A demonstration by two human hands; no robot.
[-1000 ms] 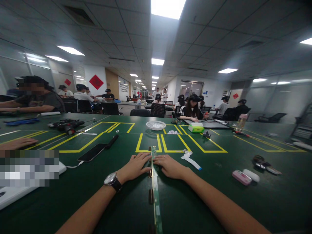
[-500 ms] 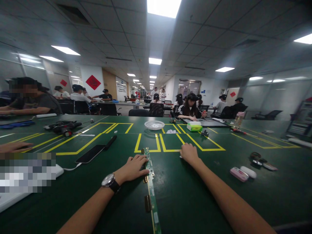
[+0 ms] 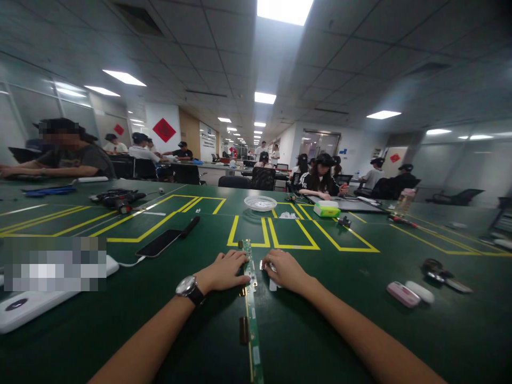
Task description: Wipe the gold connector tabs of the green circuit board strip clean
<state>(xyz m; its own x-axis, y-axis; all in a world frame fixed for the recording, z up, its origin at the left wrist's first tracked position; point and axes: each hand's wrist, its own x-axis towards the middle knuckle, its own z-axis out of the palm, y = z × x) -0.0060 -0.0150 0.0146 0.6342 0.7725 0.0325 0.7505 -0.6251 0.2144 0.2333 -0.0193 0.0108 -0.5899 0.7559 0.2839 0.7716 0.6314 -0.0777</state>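
Observation:
A long, narrow green circuit board (image 3: 256,330) lies lengthwise in front of me, with brown-gold flexible tabs along its left edge. My left hand (image 3: 224,272), a watch (image 3: 187,288) on its wrist, holds the upper part of the board from the left, fingers and thumb against it. Just right of the board, my right hand (image 3: 287,271) is closed with bent fingers around a small white piece (image 3: 273,285). A shiny end shows at its fingertips; its exact kind is unclear. A gap separates this hand from the board.
Yellow tape outlines and a white basket (image 3: 260,202) lie ahead on the green table. A phone (image 3: 159,243) and a white device (image 3: 36,309) are left; a pink case (image 3: 403,294) is right. Another person (image 3: 320,178) sits opposite, beside a green tissue pack (image 3: 327,209).
My right hand has moved left and closer to the board, bringing the small white piece along. My left hand stays on the board. The view has shifted slightly left.

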